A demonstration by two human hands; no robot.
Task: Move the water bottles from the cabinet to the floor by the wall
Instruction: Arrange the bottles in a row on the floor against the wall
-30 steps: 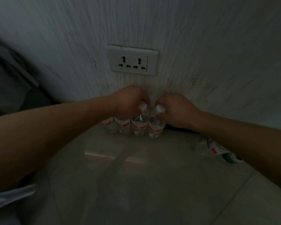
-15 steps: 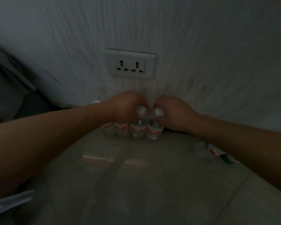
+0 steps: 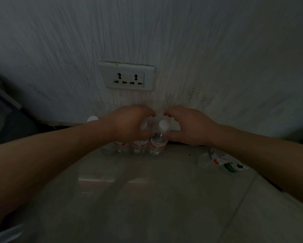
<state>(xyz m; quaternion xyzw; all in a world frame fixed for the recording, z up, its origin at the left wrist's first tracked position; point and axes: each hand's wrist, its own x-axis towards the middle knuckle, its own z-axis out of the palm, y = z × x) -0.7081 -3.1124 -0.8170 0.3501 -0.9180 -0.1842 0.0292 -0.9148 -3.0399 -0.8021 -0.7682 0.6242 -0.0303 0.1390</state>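
Below the wall socket (image 3: 128, 75), the left hand (image 3: 128, 125) grips 1 water bottle (image 3: 140, 144) and the right hand (image 3: 189, 127) loosely cups its neighbour (image 3: 157, 145), grip unclear: placement looks done, release next.

Counts at the foot of the wall (image 3: 208, 42)
Four water bottles (image 3: 157, 145) stand in the row, the leftmost barely visible; one lying bottle (image 3: 217, 160) is off to the right. Two hands: left hand (image 3: 129, 123), right hand (image 3: 191, 127). One socket plate (image 3: 127, 75), with two outlets.
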